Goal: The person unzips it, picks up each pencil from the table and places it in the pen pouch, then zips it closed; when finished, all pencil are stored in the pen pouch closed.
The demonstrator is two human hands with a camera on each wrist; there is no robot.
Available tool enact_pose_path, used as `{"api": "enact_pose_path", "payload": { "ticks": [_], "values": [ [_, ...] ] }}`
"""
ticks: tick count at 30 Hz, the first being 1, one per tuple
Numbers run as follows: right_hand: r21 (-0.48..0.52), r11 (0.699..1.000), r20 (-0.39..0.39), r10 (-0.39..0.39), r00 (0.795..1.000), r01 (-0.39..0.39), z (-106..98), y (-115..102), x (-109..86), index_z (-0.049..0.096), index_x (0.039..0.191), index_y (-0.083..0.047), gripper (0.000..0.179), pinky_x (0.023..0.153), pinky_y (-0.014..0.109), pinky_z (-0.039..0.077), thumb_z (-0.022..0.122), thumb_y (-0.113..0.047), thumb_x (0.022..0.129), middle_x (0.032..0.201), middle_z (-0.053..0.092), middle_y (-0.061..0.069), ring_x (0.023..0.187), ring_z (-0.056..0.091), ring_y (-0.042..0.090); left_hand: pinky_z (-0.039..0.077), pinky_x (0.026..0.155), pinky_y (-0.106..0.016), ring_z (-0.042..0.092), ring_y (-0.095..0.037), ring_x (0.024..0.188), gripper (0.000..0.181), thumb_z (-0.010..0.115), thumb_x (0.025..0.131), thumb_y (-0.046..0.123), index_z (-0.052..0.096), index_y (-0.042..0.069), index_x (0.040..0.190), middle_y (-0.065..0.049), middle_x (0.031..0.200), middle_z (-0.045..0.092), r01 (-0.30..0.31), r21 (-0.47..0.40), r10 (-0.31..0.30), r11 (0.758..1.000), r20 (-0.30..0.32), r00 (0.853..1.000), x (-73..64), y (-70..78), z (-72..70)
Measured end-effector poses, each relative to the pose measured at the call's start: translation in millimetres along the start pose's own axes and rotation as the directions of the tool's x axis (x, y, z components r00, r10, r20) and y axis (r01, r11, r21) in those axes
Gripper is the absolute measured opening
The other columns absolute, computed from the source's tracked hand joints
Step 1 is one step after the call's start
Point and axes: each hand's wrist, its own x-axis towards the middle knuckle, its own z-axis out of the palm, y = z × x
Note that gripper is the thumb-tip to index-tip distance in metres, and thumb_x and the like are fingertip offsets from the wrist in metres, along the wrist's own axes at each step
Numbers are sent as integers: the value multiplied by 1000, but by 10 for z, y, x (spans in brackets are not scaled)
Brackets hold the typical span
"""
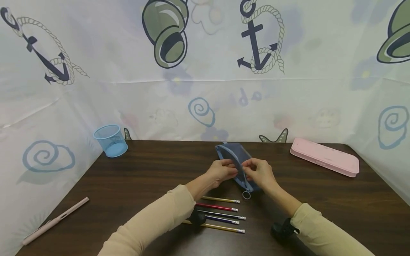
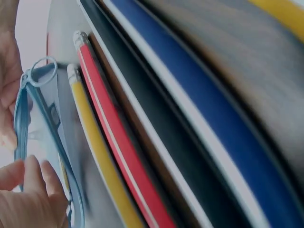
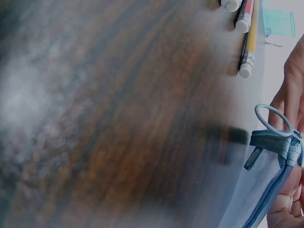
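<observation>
A blue mesh zip pencil pouch [image 1: 229,147] lies unzipped near the middle of the table, a ring [image 1: 246,195] hanging from its zip pull. My left hand [image 1: 221,172] is at the pouch's mouth, thumb and index finger close together on the zip edge; what its other fingertips touch is partly hidden. Opposite it, my right hand [image 1: 260,172] pinches the right-hand zip edge. Below the left wrist lie several pencils with white erasers, side by side: yellow [image 2: 95,137], red [image 2: 109,118], black [image 2: 142,114], blue [image 2: 185,90] and another yellow one [image 1: 224,228].
A blue mesh cup [image 1: 112,142] stands at the back left corner. At the back right lies a pink pencil case [image 1: 325,156]. A slim pink pen-like object [image 1: 56,221] is by the left edge. Printed cloth [image 1: 217,99] hangs around the table.
</observation>
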Motion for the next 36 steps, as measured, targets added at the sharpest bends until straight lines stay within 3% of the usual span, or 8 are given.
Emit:
{"api": "enact_pose_path", "payload": {
  "ticks": [4,9,12,14,17,22,33,36],
  "values": [
    [9,1000,-1,4,1000,-4,-10,-10,-5,67,90,5,8,53,23,55,63,2,84,77,69,14,55,62,12,48,97,-37,59,-28,111,43,54,92,-4,44,-7,135,-25,130,51,26,134,-46,991,146,988,-116,63,-233],
    [12,1000,-9,9,1000,-9,-32,-36,-7,67,91,6,9,53,24,55,63,2,84,77,69,15,55,62,12,51,91,-36,64,-15,97,35,58,92,2,54,-6,125,-17,114,63,7,369,-141,929,337,931,-269,123,-638],
    [0,1000,-13,14,1000,-14,-47,-43,-13,67,91,5,9,54,25,56,63,1,84,77,68,15,56,62,14,54,87,-34,63,-12,90,31,62,89,4,59,-4,119,-9,102,66,-24,483,-177,875,367,913,-347,114,-845],
    [2,1000,-10,19,1000,-19,-51,-38,-18,67,91,5,9,54,26,56,63,1,84,76,68,15,55,62,14,55,84,-31,63,-12,88,29,65,88,4,61,-2,116,-6,98,66,-47,537,-187,842,373,909,-392,96,-954],
    [7,1000,-8,25,1000,-25,-52,-25,-21,67,91,5,9,53,25,55,63,1,85,75,68,14,55,61,12,55,80,-27,62,-12,88,28,67,85,3,62,-2,113,-5,97,65,-89,576,-177,812,388,904,-441,61,-1076],
    [7,1000,-11,19,1000,-19,-49,-14,-17,67,91,5,9,53,25,55,63,1,84,75,68,14,55,61,12,54,77,-25,61,-13,88,28,68,83,-1,63,-4,110,-6,96,65,-164,599,-137,784,424,895,-471,33,-1152],
    [6,999,-13,33,999,-32,-49,-19,-27,67,91,5,9,54,25,55,63,1,84,75,68,13,55,61,12,54,73,-23,61,-12,80,22,70,79,-6,65,-3,100,-5,88,65,-283,643,-69,711,464,883,-492,-3,-1138],
    [4,999,-14,45,999,-45,-50,-21,-33,67,91,4,9,53,24,55,63,0,85,75,68,12,54,60,10,55,71,-22,61,-10,77,20,70,79,-6,67,-2,98,-4,86,66,-324,656,-43,682,477,878,-509,-11,-1132]
  ]
}}
